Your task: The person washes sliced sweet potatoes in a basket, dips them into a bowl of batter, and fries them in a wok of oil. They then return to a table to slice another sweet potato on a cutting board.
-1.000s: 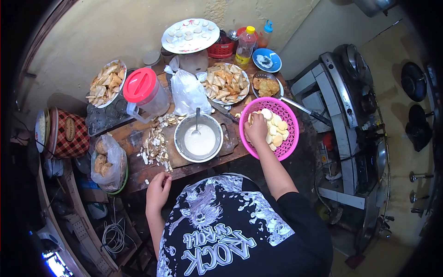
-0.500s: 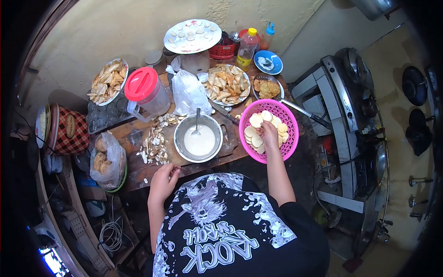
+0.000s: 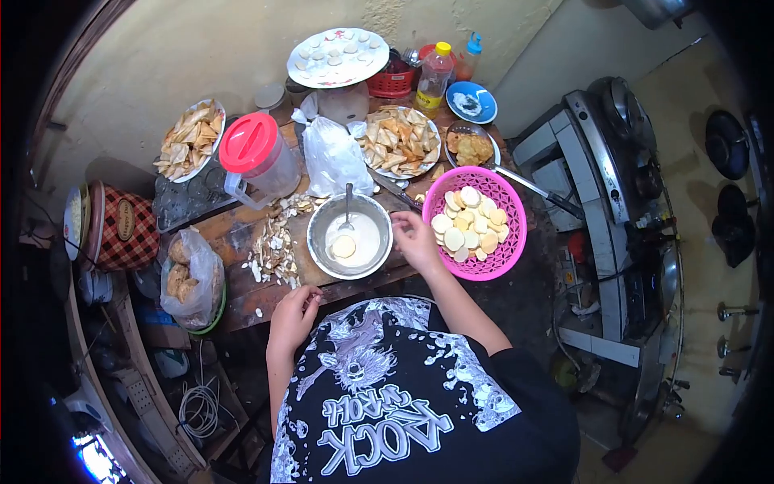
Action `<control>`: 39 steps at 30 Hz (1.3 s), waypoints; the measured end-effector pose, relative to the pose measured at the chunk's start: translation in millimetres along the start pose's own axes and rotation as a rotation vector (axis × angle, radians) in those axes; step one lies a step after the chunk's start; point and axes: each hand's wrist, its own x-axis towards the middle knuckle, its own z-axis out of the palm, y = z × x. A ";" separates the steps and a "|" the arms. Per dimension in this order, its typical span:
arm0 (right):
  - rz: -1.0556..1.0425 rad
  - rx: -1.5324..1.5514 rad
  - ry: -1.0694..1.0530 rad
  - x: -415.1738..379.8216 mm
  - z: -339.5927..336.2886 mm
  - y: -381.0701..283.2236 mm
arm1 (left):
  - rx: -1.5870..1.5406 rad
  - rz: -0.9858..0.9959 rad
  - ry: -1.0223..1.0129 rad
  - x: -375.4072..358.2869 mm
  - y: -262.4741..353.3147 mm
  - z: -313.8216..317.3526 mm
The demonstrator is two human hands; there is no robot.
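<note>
The right hand [image 3: 417,241] hovers with fingers loosely spread and nothing pinched, between the metal bowl [image 3: 349,237] and the pink basket [image 3: 476,230], touching neither as far as can be told. Just left of the fingertips, a pale round slice [image 3: 344,246] lies in the white batter inside the bowl, apart from the hand; a spoon [image 3: 347,211] stands in the batter behind it. More pale slices [image 3: 470,227] fill the basket just right of the hand. The left hand [image 3: 293,319] rests at the near edge of the wooden table [image 3: 242,294], fingers curled; whether it grips anything cannot be told. Peelings [image 3: 272,246] lie left of the bowl, a red-lidded jug [image 3: 256,161] beyond them
</note>
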 end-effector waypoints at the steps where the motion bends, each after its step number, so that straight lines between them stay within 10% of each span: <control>1: 0.006 -0.013 0.044 1.2 -12.2 9.7 | -0.006 -0.001 0.000 0.5 -0.6 1.3; 9: -0.199 -0.791 0.425 50.0 -114.4 67.0 | 0.009 0.014 -0.059 9.6 3.8 8.8; 16: -0.200 -1.188 0.311 77.1 -113.8 62.0 | 0.022 0.046 -0.094 14.7 12.7 7.4; 27: -0.222 -0.424 0.650 82.5 -111.8 69.4 | 0.015 0.010 -0.023 6.2 -0.7 3.8; 32: 0.003 0.249 0.008 35.6 -35.2 6.1 | 0.007 0.003 -0.008 5.3 -9.7 6.8; 36: 0.220 -0.001 -0.300 27.9 -9.2 -29.3 | 0.013 0.011 -0.029 6.5 -5.9 7.1; 39: 0.001 -0.266 -0.021 32.1 -27.5 -4.7 | -0.005 -0.004 -0.042 9.5 -0.9 5.0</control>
